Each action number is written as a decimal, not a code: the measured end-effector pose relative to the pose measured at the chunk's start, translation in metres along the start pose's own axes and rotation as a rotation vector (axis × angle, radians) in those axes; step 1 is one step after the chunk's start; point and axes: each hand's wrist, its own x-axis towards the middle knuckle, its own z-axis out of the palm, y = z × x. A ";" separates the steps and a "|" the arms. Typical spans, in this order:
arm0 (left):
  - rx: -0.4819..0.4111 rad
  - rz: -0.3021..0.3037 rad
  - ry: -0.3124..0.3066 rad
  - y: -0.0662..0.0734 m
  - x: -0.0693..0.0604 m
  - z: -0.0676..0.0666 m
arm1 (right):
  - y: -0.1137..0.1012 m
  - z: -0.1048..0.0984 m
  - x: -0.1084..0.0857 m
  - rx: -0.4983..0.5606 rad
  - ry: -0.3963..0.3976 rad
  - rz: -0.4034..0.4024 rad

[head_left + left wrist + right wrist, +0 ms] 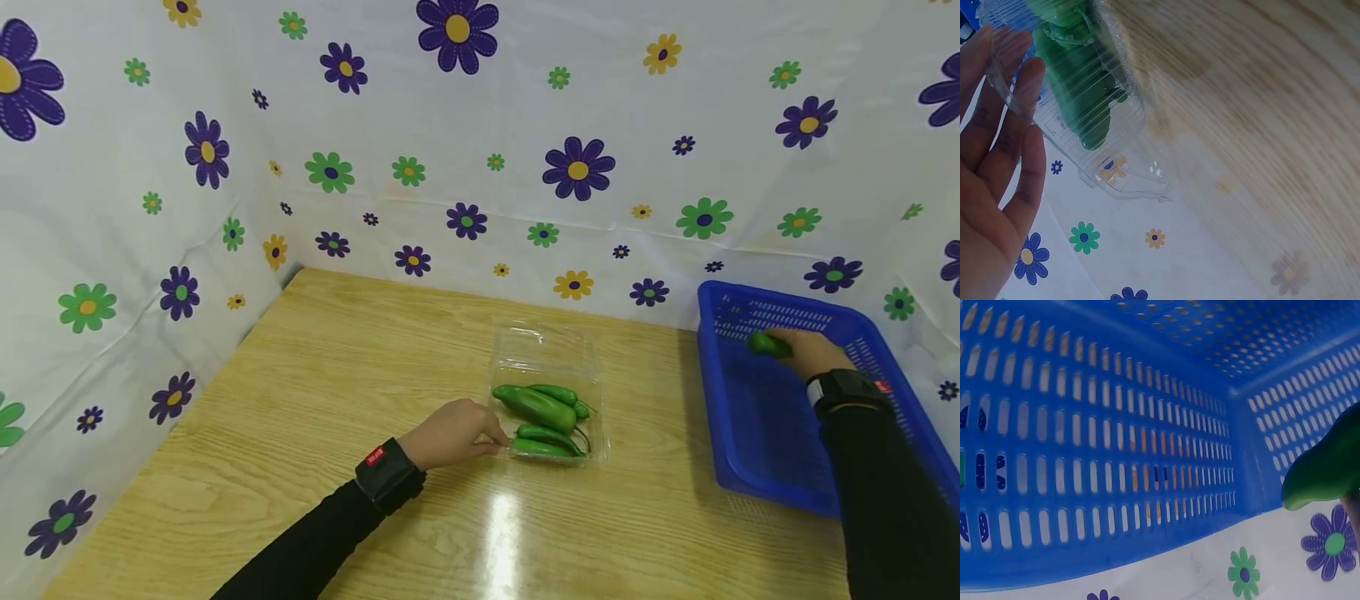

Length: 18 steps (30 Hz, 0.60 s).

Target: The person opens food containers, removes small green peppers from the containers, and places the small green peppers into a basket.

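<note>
A clear plastic container [550, 358] lies with its lid raised at mid-table, holding several green peppers [536, 406]. At its left edge the left hand [455, 434] pinches the plastic wall; in the left wrist view that hand [997, 162] has its fingers bent around the clear rim, beside the peppers [1075, 94]. Over the blue basket [716, 417] at the right, the right hand [810, 352] grips a green pepper [767, 344]. The right wrist view shows this pepper [1329, 465] at the right edge, with most of the hand out of frame.
The blue basket's slotted wall [1104, 450] fills much of the right wrist view. A white cloth with printed flowers [510, 125] hangs behind and to the left of the wooden table [322, 358]. Bare wood lies between container and basket.
</note>
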 end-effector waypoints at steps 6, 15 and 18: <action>-0.009 -0.002 -0.003 0.001 -0.001 -0.002 | -0.003 0.014 0.003 -0.083 -0.046 -0.034; -0.011 0.017 0.010 -0.002 0.000 0.001 | -0.007 0.027 0.001 -0.061 -0.092 -0.015; -0.013 0.017 0.012 -0.002 0.000 0.001 | -0.005 0.030 0.002 -0.043 -0.116 0.005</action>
